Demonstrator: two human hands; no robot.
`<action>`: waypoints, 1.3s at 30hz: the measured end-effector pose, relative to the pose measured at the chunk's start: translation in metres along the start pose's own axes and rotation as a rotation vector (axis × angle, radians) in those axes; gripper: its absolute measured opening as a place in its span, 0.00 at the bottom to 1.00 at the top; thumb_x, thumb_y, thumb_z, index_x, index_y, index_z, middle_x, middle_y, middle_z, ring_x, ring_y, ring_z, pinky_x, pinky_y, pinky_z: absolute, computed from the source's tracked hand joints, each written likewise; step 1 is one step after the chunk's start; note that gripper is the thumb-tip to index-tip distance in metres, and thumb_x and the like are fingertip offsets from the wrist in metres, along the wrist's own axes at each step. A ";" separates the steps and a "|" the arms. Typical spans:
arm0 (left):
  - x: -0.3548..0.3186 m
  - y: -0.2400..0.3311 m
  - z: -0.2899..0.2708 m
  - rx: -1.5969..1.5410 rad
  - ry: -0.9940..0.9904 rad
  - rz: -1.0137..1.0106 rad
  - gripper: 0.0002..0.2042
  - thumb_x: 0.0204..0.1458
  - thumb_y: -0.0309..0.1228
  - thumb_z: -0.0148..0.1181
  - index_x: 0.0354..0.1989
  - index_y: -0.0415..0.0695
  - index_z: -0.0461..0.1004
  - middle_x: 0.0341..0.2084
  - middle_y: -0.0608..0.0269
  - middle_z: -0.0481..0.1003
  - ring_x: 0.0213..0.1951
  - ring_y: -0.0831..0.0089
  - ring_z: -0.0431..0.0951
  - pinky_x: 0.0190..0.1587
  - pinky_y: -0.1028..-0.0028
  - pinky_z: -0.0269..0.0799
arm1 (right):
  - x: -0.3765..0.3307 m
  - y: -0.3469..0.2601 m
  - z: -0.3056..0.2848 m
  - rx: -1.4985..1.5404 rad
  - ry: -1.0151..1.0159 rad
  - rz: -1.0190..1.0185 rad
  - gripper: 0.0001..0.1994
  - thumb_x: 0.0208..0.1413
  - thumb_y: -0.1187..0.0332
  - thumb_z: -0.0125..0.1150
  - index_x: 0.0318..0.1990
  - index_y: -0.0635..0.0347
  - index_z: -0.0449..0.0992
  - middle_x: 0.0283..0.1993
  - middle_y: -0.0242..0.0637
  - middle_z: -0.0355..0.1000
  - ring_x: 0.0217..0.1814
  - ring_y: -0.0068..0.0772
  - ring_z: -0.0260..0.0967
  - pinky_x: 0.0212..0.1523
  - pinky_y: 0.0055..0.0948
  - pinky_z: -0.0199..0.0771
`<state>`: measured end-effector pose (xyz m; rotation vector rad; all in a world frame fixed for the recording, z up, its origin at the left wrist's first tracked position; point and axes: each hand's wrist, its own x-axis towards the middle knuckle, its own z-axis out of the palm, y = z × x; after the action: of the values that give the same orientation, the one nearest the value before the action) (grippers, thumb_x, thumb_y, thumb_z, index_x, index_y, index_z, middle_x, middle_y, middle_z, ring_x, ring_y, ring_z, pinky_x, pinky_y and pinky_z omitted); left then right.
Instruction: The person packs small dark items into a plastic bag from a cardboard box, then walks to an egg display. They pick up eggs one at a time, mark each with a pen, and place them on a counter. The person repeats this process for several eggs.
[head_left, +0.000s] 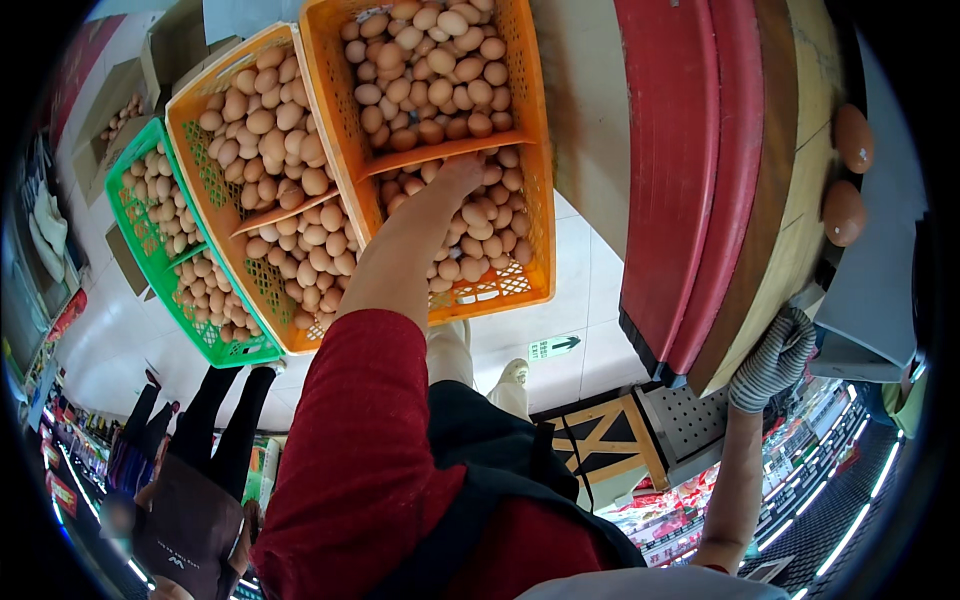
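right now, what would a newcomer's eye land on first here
Probably the orange crate at top centre, holding many brown eggs, with the left hand by its divider. Then the striped glove on the right hand, and two eggs near the right edge.

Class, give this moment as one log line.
left hand: at eggs in orange crate; right hand: striped glove, by wooden ledge; grasp: unclear
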<state>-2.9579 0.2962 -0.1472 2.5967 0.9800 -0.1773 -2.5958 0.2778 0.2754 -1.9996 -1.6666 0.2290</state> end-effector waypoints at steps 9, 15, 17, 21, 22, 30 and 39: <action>-0.001 -0.001 -0.004 -0.080 -0.071 -0.074 0.09 0.47 0.34 0.59 0.37 0.48 0.78 0.39 0.67 0.75 0.47 0.66 0.72 0.52 0.64 0.68 | 0.002 -0.019 0.007 0.010 0.007 -0.007 0.04 0.59 0.80 0.56 0.40 0.66 0.75 0.39 0.32 0.70 0.41 0.25 0.64 0.49 0.24 0.66; -0.003 -0.001 -0.005 -0.124 -0.087 -0.122 0.10 0.48 0.34 0.59 0.38 0.47 0.77 0.39 0.66 0.75 0.46 0.66 0.73 0.51 0.64 0.69 | 0.003 -0.018 0.007 0.024 0.015 0.016 0.05 0.59 0.80 0.56 0.41 0.66 0.75 0.40 0.32 0.71 0.42 0.24 0.65 0.50 0.24 0.66; -0.004 -0.002 -0.007 -0.142 -0.093 -0.134 0.10 0.48 0.34 0.59 0.38 0.47 0.77 0.40 0.66 0.75 0.45 0.66 0.73 0.50 0.64 0.69 | 0.002 -0.016 0.007 0.052 0.009 0.024 0.05 0.59 0.80 0.55 0.41 0.66 0.74 0.40 0.32 0.71 0.42 0.24 0.65 0.51 0.24 0.66; -0.006 0.001 -0.009 -0.170 -0.101 -0.161 0.10 0.48 0.34 0.59 0.38 0.46 0.77 0.40 0.66 0.75 0.44 0.66 0.74 0.50 0.65 0.70 | 0.005 -0.017 0.008 0.038 0.013 -0.012 0.06 0.60 0.80 0.55 0.43 0.65 0.74 0.40 0.32 0.72 0.42 0.24 0.67 0.51 0.24 0.66; -0.004 -0.001 -0.010 -0.172 -0.100 -0.163 0.10 0.48 0.34 0.59 0.38 0.46 0.77 0.40 0.65 0.75 0.44 0.66 0.74 0.50 0.65 0.70 | 0.006 -0.016 0.008 0.014 0.016 -0.018 0.06 0.59 0.80 0.54 0.43 0.65 0.74 0.40 0.32 0.73 0.43 0.24 0.67 0.51 0.23 0.67; 0.002 0.003 -0.017 -0.242 -0.128 -0.239 0.11 0.48 0.34 0.60 0.39 0.45 0.76 0.40 0.64 0.75 0.42 0.65 0.74 0.48 0.65 0.71 | 0.000 -0.008 0.003 0.069 -0.010 0.032 0.07 0.61 0.79 0.54 0.45 0.64 0.74 0.44 0.32 0.72 0.44 0.23 0.67 0.51 0.23 0.67; -0.018 0.015 -0.058 -0.718 -0.140 -0.539 0.12 0.48 0.35 0.60 0.40 0.43 0.75 0.40 0.63 0.75 0.40 0.65 0.75 0.46 0.66 0.72 | 0.007 -0.012 0.014 0.121 0.046 -0.022 0.08 0.58 0.83 0.53 0.42 0.64 0.74 0.42 0.34 0.73 0.44 0.23 0.69 0.53 0.25 0.69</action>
<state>-2.9627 0.2963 -0.0849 1.6270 1.3626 -0.1088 -2.6109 0.2891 0.2708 -1.8826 -1.6068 0.2674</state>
